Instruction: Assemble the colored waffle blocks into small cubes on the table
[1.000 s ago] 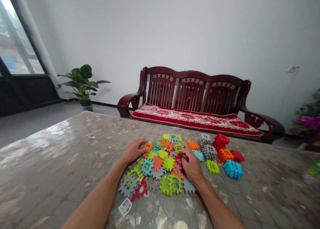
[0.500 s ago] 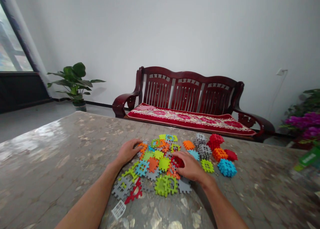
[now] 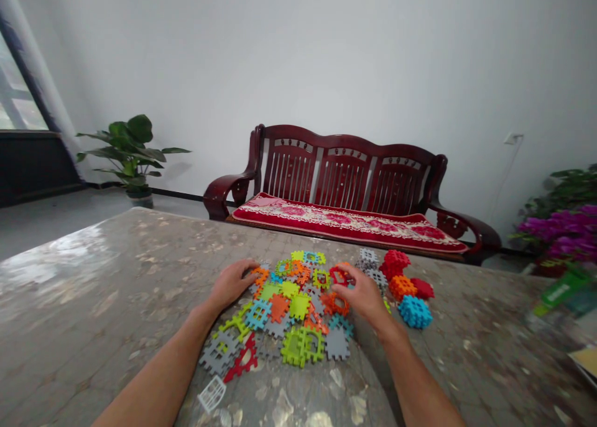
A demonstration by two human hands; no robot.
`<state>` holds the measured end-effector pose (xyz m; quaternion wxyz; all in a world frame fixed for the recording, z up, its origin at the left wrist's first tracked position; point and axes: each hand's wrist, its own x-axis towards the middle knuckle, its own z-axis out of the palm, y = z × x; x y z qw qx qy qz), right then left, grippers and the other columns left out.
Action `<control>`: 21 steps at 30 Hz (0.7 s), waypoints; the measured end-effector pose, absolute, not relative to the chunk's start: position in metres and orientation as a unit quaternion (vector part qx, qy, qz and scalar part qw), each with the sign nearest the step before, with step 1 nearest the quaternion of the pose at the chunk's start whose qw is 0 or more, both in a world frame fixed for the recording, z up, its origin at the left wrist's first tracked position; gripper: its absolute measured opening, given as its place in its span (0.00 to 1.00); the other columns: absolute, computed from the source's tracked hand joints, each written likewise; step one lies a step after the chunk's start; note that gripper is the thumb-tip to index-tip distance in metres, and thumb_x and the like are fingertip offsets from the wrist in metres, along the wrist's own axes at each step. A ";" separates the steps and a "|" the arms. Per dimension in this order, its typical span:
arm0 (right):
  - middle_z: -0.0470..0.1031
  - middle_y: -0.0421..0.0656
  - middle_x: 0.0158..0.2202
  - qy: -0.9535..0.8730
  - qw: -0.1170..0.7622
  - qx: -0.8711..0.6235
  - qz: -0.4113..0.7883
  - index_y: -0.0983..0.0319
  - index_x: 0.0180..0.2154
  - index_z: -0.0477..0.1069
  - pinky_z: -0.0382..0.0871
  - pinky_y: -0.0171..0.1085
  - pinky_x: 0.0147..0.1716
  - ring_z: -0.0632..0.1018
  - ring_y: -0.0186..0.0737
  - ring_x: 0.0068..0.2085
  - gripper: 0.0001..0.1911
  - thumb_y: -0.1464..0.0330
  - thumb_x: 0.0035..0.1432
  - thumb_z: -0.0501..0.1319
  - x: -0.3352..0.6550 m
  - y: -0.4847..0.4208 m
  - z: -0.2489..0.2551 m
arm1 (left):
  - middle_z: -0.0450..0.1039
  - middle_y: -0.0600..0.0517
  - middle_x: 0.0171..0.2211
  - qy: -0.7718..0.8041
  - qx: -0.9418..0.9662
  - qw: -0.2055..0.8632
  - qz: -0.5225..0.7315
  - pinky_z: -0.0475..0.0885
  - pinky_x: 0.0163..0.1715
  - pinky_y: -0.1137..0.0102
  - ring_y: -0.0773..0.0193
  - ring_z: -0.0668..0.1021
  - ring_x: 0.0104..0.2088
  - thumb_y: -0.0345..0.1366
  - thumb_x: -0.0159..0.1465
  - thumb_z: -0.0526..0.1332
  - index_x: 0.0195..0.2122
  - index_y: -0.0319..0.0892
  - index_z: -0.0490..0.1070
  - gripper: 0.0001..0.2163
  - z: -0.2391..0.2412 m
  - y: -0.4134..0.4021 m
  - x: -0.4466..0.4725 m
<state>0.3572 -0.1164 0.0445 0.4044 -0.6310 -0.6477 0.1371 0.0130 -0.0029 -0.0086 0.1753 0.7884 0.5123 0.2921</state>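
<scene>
A heap of flat, toothed plastic tiles (image 3: 284,306) in green, orange, blue, grey and red lies on the marbled table (image 3: 116,290). My left hand (image 3: 232,284) rests on the heap's left edge, fingers curled over an orange tile. My right hand (image 3: 362,298) is raised a little over the heap's right side and pinches a red open-frame tile (image 3: 339,276) between thumb and fingers. To its right stand built cubes: blue (image 3: 414,312), orange (image 3: 402,286), red (image 3: 395,262) and grey (image 3: 368,258).
A white tile (image 3: 212,393) lies near the table's front edge. Behind the table stands a dark wooden bench (image 3: 345,184) with a red cushion. A potted plant (image 3: 130,150) is at the left wall, purple flowers (image 3: 559,228) at the right, green items (image 3: 557,293) at the table's right.
My right hand has lifted a red tile out of the heap and moved it away from me. The left hand stays at the heap's left edge. The view has shifted to the right.
</scene>
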 end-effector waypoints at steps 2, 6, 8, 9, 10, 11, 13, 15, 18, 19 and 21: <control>0.80 0.47 0.46 -0.593 0.448 -0.659 0.116 0.60 0.50 0.75 0.73 0.45 0.47 0.80 0.47 0.43 0.26 0.59 0.49 0.65 0.379 -0.109 0.049 | 0.79 0.49 0.49 0.510 0.790 0.174 0.291 0.68 0.56 0.61 0.53 0.78 0.50 0.48 0.61 0.57 0.46 0.46 0.78 0.18 -0.009 -0.003 0.013; 0.79 0.51 0.49 -0.517 0.426 -0.742 0.004 0.63 0.54 0.72 0.71 0.46 0.49 0.79 0.49 0.46 0.29 0.56 0.51 0.64 0.431 -0.098 0.061 | 0.79 0.50 0.50 0.512 0.788 0.174 0.295 0.69 0.56 0.62 0.53 0.78 0.51 0.49 0.61 0.57 0.46 0.47 0.78 0.18 -0.010 -0.003 0.012; 0.77 0.53 0.51 -0.499 0.371 -0.782 -0.053 0.62 0.55 0.71 0.69 0.46 0.50 0.78 0.51 0.49 0.29 0.56 0.54 0.63 0.453 -0.096 0.068 | 0.79 0.50 0.50 0.514 0.787 0.173 0.295 0.68 0.56 0.61 0.53 0.78 0.51 0.49 0.61 0.56 0.46 0.47 0.78 0.19 -0.010 -0.002 0.011; 0.77 0.53 0.51 -0.492 0.342 -0.798 -0.072 0.62 0.56 0.70 0.69 0.46 0.50 0.78 0.52 0.50 0.29 0.56 0.55 0.62 0.463 -0.096 0.071 | 0.79 0.50 0.50 0.514 0.787 0.172 0.294 0.68 0.57 0.61 0.53 0.77 0.51 0.49 0.61 0.56 0.46 0.47 0.78 0.19 -0.011 -0.002 0.011; 0.77 0.54 0.51 -0.485 0.313 -0.812 -0.088 0.62 0.57 0.70 0.69 0.47 0.49 0.78 0.53 0.49 0.30 0.56 0.56 0.62 0.471 -0.096 0.074 | 0.79 0.49 0.51 0.514 0.787 0.171 0.294 0.68 0.57 0.61 0.52 0.77 0.52 0.49 0.61 0.57 0.46 0.47 0.78 0.19 -0.012 -0.002 0.011; 0.78 0.54 0.51 -0.479 0.285 -0.825 -0.099 0.62 0.58 0.69 0.70 0.47 0.48 0.78 0.54 0.49 0.30 0.55 0.56 0.61 0.478 -0.096 0.077 | 0.79 0.49 0.51 0.514 0.788 0.169 0.294 0.68 0.57 0.61 0.52 0.77 0.52 0.48 0.61 0.57 0.46 0.47 0.78 0.19 -0.012 -0.001 0.011; 0.78 0.54 0.49 -0.466 0.237 -0.845 -0.110 0.61 0.59 0.68 0.70 0.48 0.46 0.79 0.56 0.48 0.32 0.53 0.56 0.61 0.489 -0.095 0.080 | 0.78 0.49 0.51 0.514 0.789 0.167 0.292 0.68 0.57 0.61 0.52 0.77 0.52 0.48 0.61 0.56 0.47 0.46 0.78 0.19 -0.013 0.000 0.011; 0.78 0.54 0.48 -0.453 0.205 -0.861 -0.110 0.60 0.59 0.68 0.71 0.48 0.44 0.79 0.57 0.47 0.32 0.51 0.56 0.61 0.496 -0.093 0.082 | 0.78 0.50 0.51 0.514 0.792 0.167 0.285 0.68 0.57 0.62 0.53 0.77 0.52 0.48 0.62 0.56 0.47 0.47 0.78 0.19 -0.013 0.000 0.010; 0.78 0.54 0.50 -0.438 0.180 -0.874 -0.108 0.59 0.60 0.67 0.71 0.47 0.44 0.78 0.57 0.49 0.34 0.50 0.56 0.60 0.501 -0.090 0.084 | 0.78 0.49 0.52 0.521 0.791 0.167 0.275 0.68 0.57 0.62 0.53 0.77 0.52 0.48 0.61 0.56 0.48 0.46 0.77 0.19 -0.014 0.000 0.010; 0.78 0.54 0.51 -0.437 0.176 -0.875 -0.110 0.60 0.60 0.66 0.71 0.47 0.45 0.78 0.57 0.50 0.34 0.50 0.56 0.60 0.502 -0.089 0.085 | 0.78 0.49 0.52 0.522 0.790 0.166 0.275 0.68 0.57 0.61 0.53 0.77 0.52 0.48 0.61 0.56 0.48 0.46 0.77 0.20 -0.014 0.000 0.010; 0.77 0.54 0.52 -0.437 0.174 -0.875 -0.113 0.60 0.61 0.65 0.70 0.48 0.46 0.77 0.58 0.51 0.35 0.50 0.57 0.60 0.502 -0.088 0.087 | 0.77 0.48 0.53 0.523 0.789 0.165 0.279 0.67 0.58 0.60 0.52 0.77 0.53 0.48 0.61 0.56 0.48 0.45 0.78 0.20 -0.014 0.000 0.010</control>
